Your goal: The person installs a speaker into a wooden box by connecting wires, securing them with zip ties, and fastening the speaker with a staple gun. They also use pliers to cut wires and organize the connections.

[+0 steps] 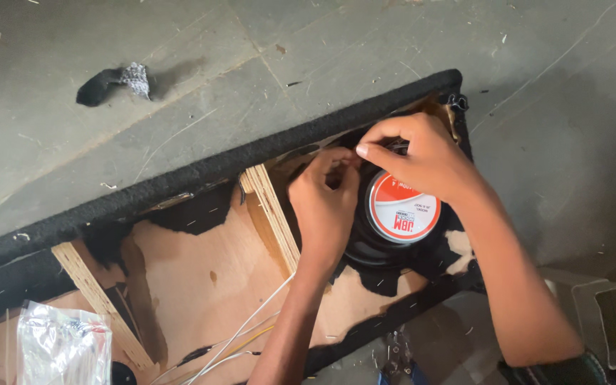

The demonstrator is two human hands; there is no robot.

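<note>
Bare fingertips of both hands meet at the far edge of the speaker magnet, the landmark for this legend. Left hand: fingers curled, tips pinched together just beyond the magnet's left rim; what they pinch is too small to tell. Right hand: fingers bent over the magnet's far side, index finger extended toward the left hand; whether it grips anything cannot be told. The magnet, black with a round red-and-white label, sits face up inside a wooden box edged in black carpet. Left of the magnet stands a plywood divider. Nearer than the magnet, thin wires run across the box floor. Far left of it lies a clear plastic bag. Beyond the box, on the concrete floor, rests a scrap of cloth.
</note>
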